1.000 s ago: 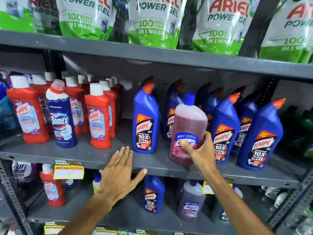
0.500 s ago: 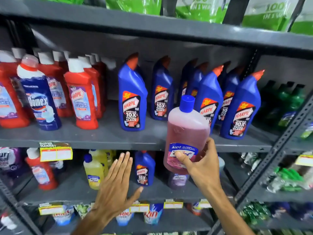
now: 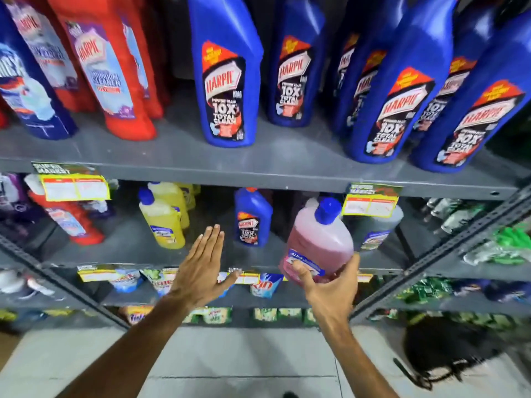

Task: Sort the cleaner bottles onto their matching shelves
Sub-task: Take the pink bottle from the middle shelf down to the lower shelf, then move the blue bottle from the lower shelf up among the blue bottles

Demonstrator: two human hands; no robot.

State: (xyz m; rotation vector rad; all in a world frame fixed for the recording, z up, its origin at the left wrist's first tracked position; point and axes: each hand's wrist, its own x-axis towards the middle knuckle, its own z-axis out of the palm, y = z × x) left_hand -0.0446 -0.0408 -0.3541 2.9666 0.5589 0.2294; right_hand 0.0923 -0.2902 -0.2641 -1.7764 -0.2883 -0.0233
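Observation:
My right hand [image 3: 330, 285] grips a pink cleaner bottle [image 3: 319, 239] with a blue cap, held tilted in front of the lower shelf [image 3: 138, 254]. My left hand [image 3: 201, 265] is flat and open, fingers together, in front of that shelf's edge. Behind the pink bottle a pale bottle [image 3: 376, 228] of the same shape stands on the lower shelf. A lone blue Harpic bottle [image 3: 251, 216] and yellow bottles [image 3: 163, 219] also stand there. The upper shelf [image 3: 287, 168] carries a row of blue Harpic bottles [image 3: 227, 81], red Harpic bottles [image 3: 115, 76] and a blue Domex bottle [image 3: 26, 90].
A red bottle [image 3: 69, 219] stands at the lower shelf's left. Price tags [image 3: 74, 186] hang from the shelf edges. Refill pouches [image 3: 161, 278] fill the shelves below. A slanted metal upright [image 3: 448, 251] runs at the right. A dark bag [image 3: 448, 349] lies on the tiled floor.
My right hand has carried the pink bottle down from the upper shelf to the lower shelf's level. The view has tilted downward; my left hand stays open beside it.

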